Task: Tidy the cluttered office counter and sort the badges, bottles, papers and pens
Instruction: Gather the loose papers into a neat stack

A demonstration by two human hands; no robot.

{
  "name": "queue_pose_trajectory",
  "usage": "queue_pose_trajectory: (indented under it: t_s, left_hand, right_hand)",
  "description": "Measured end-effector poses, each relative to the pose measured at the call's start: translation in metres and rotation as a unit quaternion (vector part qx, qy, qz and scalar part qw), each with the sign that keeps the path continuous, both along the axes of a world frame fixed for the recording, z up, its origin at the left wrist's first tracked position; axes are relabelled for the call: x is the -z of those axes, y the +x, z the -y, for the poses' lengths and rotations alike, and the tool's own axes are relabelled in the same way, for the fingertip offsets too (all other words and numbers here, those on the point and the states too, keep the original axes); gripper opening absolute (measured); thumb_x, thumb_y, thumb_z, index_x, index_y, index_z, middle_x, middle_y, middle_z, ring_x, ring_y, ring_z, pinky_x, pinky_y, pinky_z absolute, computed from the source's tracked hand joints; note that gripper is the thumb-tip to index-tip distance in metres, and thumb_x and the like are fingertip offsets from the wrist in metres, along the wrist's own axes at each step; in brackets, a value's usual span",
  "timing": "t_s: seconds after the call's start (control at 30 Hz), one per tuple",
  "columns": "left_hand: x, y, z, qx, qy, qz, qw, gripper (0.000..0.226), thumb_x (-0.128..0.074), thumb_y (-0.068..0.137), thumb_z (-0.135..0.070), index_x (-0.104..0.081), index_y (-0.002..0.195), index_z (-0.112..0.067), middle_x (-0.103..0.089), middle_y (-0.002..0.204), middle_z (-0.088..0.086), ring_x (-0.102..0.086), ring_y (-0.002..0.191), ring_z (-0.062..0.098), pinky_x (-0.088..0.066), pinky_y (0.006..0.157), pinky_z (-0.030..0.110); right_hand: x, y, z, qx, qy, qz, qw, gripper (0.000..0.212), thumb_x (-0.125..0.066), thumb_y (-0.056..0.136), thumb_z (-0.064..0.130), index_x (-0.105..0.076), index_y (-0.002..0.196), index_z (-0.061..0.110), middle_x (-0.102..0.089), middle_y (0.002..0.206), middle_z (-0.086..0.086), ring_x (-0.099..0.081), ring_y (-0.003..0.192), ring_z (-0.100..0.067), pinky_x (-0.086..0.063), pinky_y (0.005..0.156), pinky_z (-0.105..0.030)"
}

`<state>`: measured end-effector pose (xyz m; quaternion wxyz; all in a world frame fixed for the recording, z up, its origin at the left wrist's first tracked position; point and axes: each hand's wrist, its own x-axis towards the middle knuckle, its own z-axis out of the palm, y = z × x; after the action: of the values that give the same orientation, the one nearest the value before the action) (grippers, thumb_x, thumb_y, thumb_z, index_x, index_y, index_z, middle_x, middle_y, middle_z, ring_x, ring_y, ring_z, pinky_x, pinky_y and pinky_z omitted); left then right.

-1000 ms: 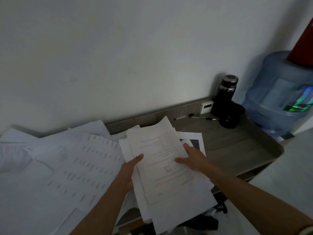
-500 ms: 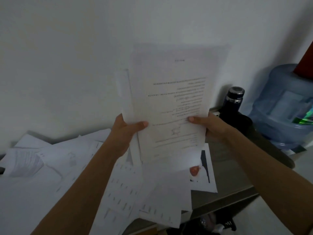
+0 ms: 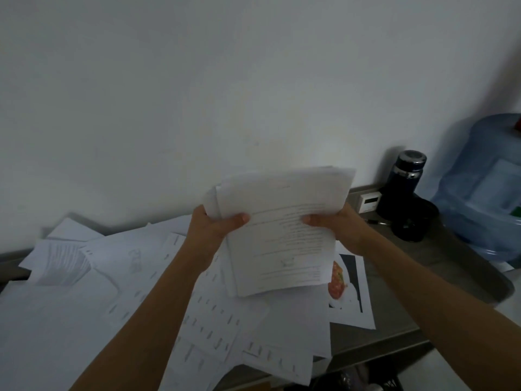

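Observation:
A stack of printed papers (image 3: 284, 230) is held up above the counter, tilted with its top edge leaning away toward the wall. My left hand (image 3: 210, 230) grips its left edge, thumb on top. My right hand (image 3: 338, 228) grips the right edge the same way. Below lie many loose sheets (image 3: 135, 277) spread over the grey counter (image 3: 400, 311), among them a page with a colour picture (image 3: 342, 286). A dark bottle (image 3: 404, 182) with a metal cap stands at the back right, and a pen (image 3: 376, 222) lies by the wall.
A big blue water jug (image 3: 485, 193) stands past the counter's right end. A small white device (image 3: 370, 202) leans on the back rim beside the bottle. A dark round object (image 3: 414, 224) sits at the bottle's foot. Dark items (image 3: 358, 382) lie below the front edge.
Both hands lifted the stack off the counter and raised it upright before the wall; now it is lower and tipped back, its lower edge near the loose sheets.

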<state>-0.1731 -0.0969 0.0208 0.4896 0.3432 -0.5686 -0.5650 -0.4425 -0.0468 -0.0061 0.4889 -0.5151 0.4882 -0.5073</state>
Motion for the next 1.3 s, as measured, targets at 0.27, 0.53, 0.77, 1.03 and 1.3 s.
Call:
queue_pose_trajectory:
  t_s: [0.27, 0.53, 0.77, 1.03, 1.3]
  left_hand:
    - [0.033, 0.004, -0.003, 0.018, 0.069, 0.034, 0.997, 0.062, -0.087, 0.046, -0.027, -0.070, 0.103, -0.009, -0.074, 0.102, 0.008, -0.070, 0.095, 0.029, -0.059, 0.078, 0.040]
    - [0.046, 0.000, -0.002, 0.060, 0.061, 0.050, 0.995, 0.046, -0.081, 0.064, -0.008, -0.069, 0.108, -0.011, -0.072, 0.107, 0.010, -0.069, 0.100, 0.027, -0.058, 0.080, 0.043]
    - [0.034, -0.057, -0.010, 0.025, 0.100, 0.029, 0.994, 0.027, -0.077, 0.074, -0.006, -0.071, 0.098, -0.018, -0.074, 0.101, 0.003, -0.070, 0.093, 0.022, -0.057, 0.081, 0.042]
    - [0.100, -0.151, -0.023, 0.053, 0.122, 0.287, 0.948, 0.045, -0.042, 0.098, -0.049, -0.062, 0.120, -0.015, -0.065, 0.119, 0.007, -0.060, 0.108, 0.022, -0.044, 0.100, 0.034]
    - [0.173, -0.209, -0.060, 0.183, -0.187, 0.680, 0.685, 0.075, -0.029, 0.093, -0.065, -0.007, 0.154, -0.028, 0.007, 0.162, 0.006, 0.009, 0.148, 0.028, -0.003, 0.120, 0.051]
  right_hand:
    - [0.013, -0.004, -0.004, -0.055, 0.061, -0.009, 0.997, 0.047, -0.072, 0.080, 0.004, -0.057, 0.125, 0.005, -0.066, 0.120, -0.017, -0.063, 0.112, -0.033, -0.051, 0.093, -0.055]
    - [0.023, 0.000, -0.024, -0.066, 0.080, -0.018, 0.994, 0.047, -0.068, 0.081, 0.000, -0.056, 0.125, 0.009, -0.068, 0.118, -0.009, -0.065, 0.110, -0.025, -0.056, 0.087, -0.042]
    - [0.018, -0.034, -0.044, 0.036, 0.092, 0.040, 0.994, 0.033, -0.066, 0.085, 0.007, -0.064, 0.118, 0.010, -0.070, 0.116, -0.008, -0.066, 0.108, -0.028, -0.055, 0.091, -0.046]
    - [-0.015, -0.160, -0.060, 0.214, 0.118, -0.153, 0.958, 0.026, -0.076, 0.081, 0.023, -0.069, 0.100, 0.006, -0.075, 0.092, -0.009, -0.074, 0.076, -0.024, -0.060, 0.066, -0.037]
    - [0.021, -0.249, -0.054, 0.149, 0.224, -0.194, 0.944, 0.020, -0.076, 0.082, 0.016, -0.068, 0.099, 0.010, -0.073, 0.095, -0.007, -0.072, 0.080, -0.022, -0.058, 0.063, -0.029]
